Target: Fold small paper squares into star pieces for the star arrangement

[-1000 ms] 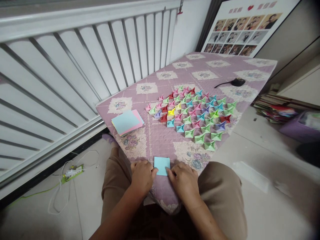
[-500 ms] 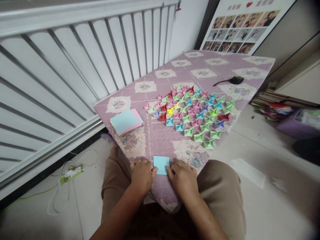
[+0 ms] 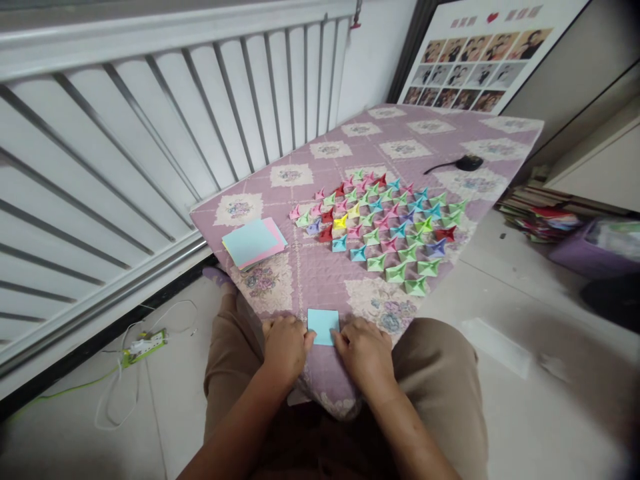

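A small light-blue paper square (image 3: 323,325) lies at the near edge of a purple quilted table cover (image 3: 320,273). My left hand (image 3: 284,345) pinches its lower left edge, fingers curled. My right hand (image 3: 365,350) pinches its lower right edge the same way. Beyond the square, several folded paper shapes (image 3: 385,223) in many colours are laid out in rows. A stack of flat coloured sheets (image 3: 254,243), blue on top, rests at the left of the cover.
A white slatted radiator cover (image 3: 125,147) runs along the left. A black corded object (image 3: 465,162) lies at the far right of the cover. A photo collage (image 3: 480,60) leans behind. Books (image 3: 537,217) and a purple bin (image 3: 600,247) sit on the floor at right; a power strip (image 3: 143,345) at left.
Both hands stay on the blue square's lower edge. The view has shifted slightly; nothing else has moved.
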